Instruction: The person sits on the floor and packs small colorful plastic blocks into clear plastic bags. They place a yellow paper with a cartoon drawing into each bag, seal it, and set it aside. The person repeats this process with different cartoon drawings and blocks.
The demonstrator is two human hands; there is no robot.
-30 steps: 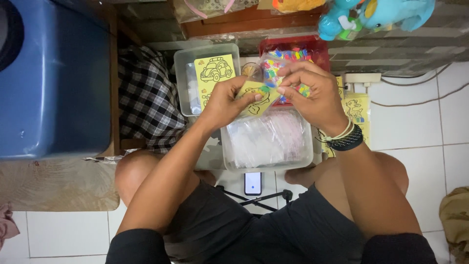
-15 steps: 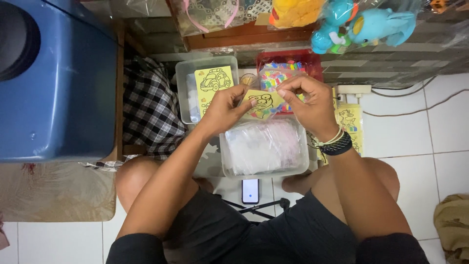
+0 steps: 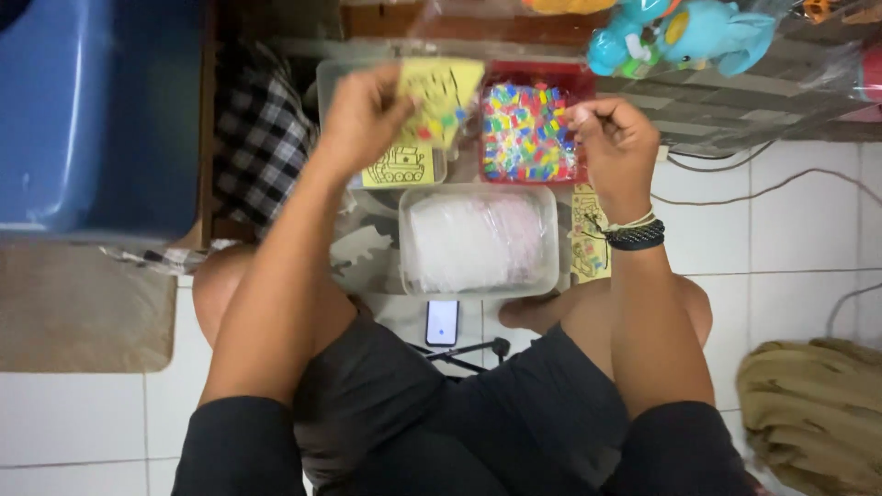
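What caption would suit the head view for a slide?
Left hand holds a yellow picture card; right hand pinches above a red tray of colourful small pieces.

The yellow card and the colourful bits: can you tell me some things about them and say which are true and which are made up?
1. The left hand holds up a yellow card. True.
2. The red tray holds a heap of colourful small pieces. True.
3. The right hand is flat on the floor. False: it is raised beside the red tray, fingers pinched together.
4. The clear tub in front of the person is full of water. False: it holds clear plastic bags.
5. A phone lies on the floor between the knees. True.
6. The person's wrists are bare. False: the right wrist wears bands.
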